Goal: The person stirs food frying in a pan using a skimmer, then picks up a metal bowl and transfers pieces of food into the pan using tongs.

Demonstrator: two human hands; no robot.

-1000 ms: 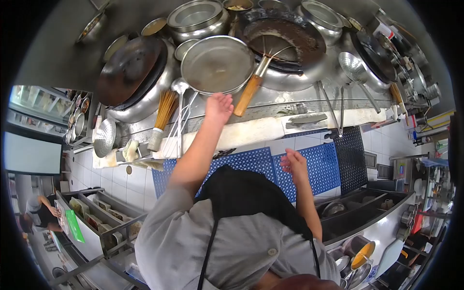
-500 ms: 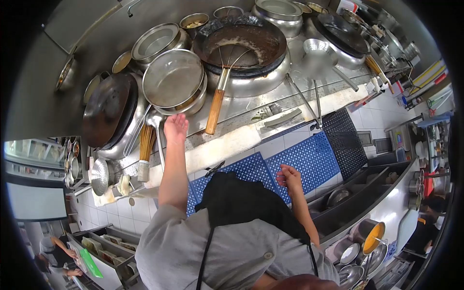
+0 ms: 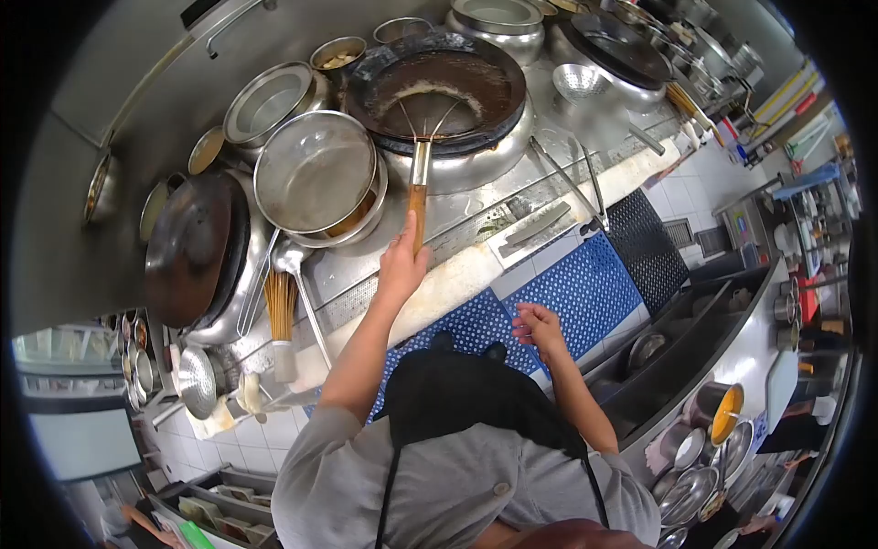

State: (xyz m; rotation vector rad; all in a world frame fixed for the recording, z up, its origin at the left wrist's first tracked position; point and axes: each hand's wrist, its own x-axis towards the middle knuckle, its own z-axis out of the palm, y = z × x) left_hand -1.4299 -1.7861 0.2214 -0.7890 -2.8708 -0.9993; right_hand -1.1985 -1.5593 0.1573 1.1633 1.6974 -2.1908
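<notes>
Steadiness likely calls for seating the wooden handle [image 3: 418, 203], which runs up to the wok [image 3: 434, 78], squarely in the left hand [image 3: 402, 263] touching it, whose closure I cannot tell, the right hand [image 3: 540, 330] being empty and loosely parted

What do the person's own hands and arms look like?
The bare left hand and bare right hand wear no gloves; I see no watch. The forearms are bare below short grey fabric sleeves. A black cloth apron covers the front.
</notes>
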